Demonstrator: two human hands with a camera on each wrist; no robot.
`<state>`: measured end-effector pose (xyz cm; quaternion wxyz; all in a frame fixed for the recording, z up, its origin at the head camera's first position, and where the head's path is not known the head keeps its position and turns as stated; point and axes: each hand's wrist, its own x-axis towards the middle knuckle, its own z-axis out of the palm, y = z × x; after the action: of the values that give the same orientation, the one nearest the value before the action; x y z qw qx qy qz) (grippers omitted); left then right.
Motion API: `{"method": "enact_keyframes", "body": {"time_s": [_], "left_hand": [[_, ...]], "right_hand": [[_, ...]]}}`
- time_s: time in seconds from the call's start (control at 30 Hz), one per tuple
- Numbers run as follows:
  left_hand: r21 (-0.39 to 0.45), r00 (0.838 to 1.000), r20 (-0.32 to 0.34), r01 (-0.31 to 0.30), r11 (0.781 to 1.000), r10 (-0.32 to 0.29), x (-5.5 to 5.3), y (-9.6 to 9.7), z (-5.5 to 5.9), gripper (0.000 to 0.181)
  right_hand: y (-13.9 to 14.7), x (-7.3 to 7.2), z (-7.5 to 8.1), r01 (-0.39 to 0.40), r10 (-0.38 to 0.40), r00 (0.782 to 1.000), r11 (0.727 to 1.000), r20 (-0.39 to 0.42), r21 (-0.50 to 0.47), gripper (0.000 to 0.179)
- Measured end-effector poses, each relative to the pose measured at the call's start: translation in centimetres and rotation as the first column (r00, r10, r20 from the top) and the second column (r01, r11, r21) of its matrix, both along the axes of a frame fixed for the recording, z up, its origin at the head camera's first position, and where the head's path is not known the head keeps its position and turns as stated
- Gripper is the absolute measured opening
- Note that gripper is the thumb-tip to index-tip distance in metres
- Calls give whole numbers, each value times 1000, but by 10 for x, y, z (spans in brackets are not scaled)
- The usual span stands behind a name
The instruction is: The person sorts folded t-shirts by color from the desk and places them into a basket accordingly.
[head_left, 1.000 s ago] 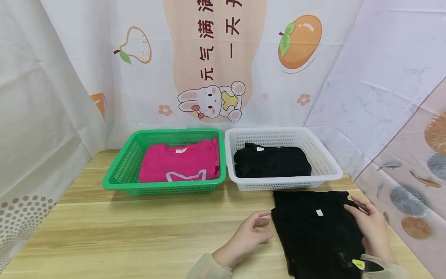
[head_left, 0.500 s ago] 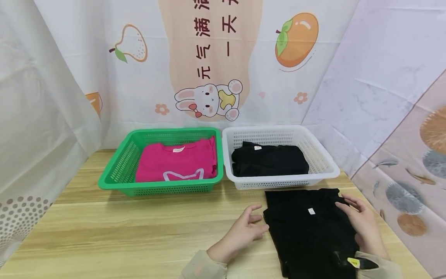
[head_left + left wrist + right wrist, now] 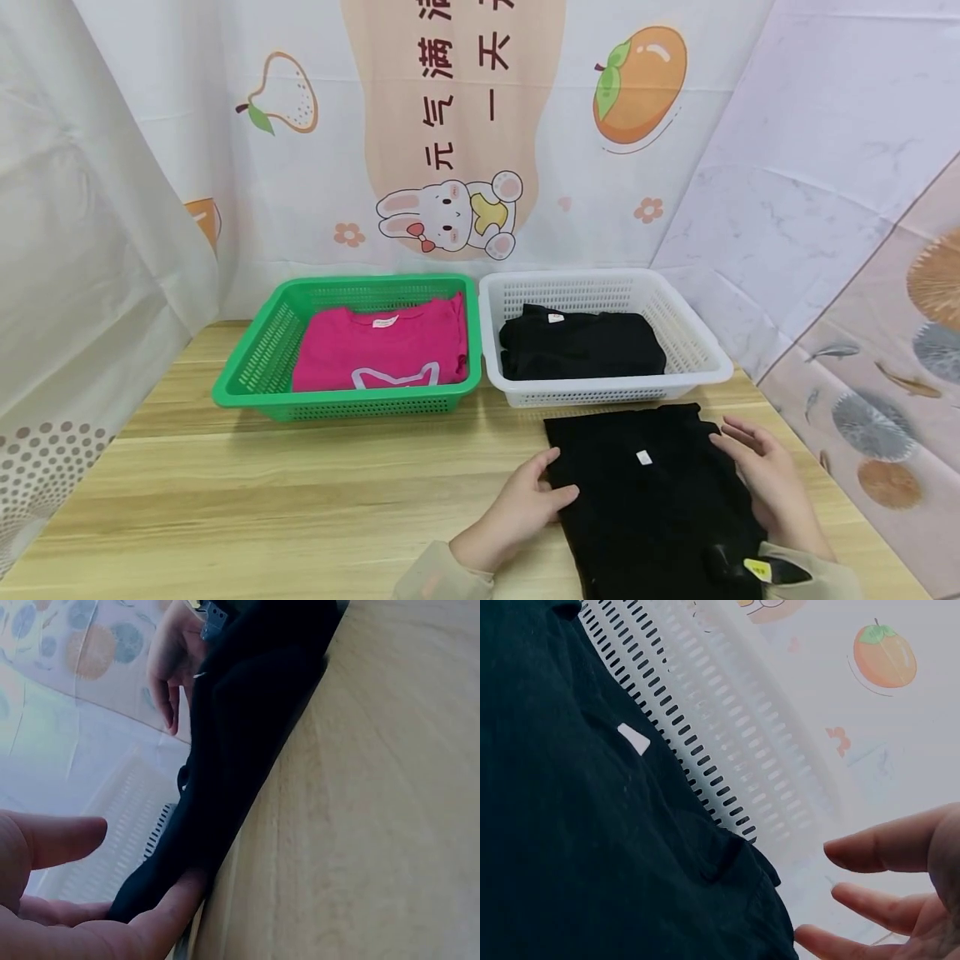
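Observation:
A folded black T-shirt [image 3: 660, 508] with a small white neck label lies on the wooden table, running past the bottom of the head view. At its left edge is my left hand [image 3: 517, 508], its fingertips [image 3: 176, 900] touching the side of the cloth while the thumb stands apart. My right hand [image 3: 768, 479] is along the right edge. In the right wrist view, one fingertip [image 3: 810, 937] meets the cloth and the thumb points away from it. Neither hand pinches the shirt.
Behind the T-shirt stands a white basket [image 3: 615, 387] holding another folded black garment [image 3: 585, 346]. Beside it, a green basket [image 3: 360, 408] contains a folded pink T-shirt [image 3: 375, 342]. Printed curtains [image 3: 300, 192] hang close behind and along the right side.
The black T-shirt has shifted left, its layers now more evenly lined up. My right hand has moved left with it, and the shirt's left edge now meets my left fingers.

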<state>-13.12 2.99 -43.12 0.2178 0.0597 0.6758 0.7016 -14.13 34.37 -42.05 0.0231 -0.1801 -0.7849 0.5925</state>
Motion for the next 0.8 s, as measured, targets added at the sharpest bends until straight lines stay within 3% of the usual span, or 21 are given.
{"method": "enact_keyframes", "body": {"time_s": [0.2, 0.33, 0.53, 0.67, 0.8], "left_hand": [[-22, 1000, -22, -14, 1000, 14, -3, -4, -3, 65], [-74, 997, -82, -16, 997, 10, -4, -7, -3, 65], [-118, 993, -118, 6, 993, -20, -5, -8, -1, 48], [-108, 995, -100, -33, 994, 22, -10, -11, -4, 43], [-72, 991, -95, -102, 992, 95, -15, -13, -6, 51]], "right_hand": [[2, 0, -1, -52, 52, 999, 999, 3, -15, 27], [3, 1, -1, -83, 83, 997, 996, 5, -28, 26], [3, -1, 0, -105, 104, 992, 994, 64, 13, 23], [5, -2, 0, -127, 124, 988, 992, 96, 26, 30], [4, -2, 0, -161, 155, 981, 986, 118, 40, 40]]}}
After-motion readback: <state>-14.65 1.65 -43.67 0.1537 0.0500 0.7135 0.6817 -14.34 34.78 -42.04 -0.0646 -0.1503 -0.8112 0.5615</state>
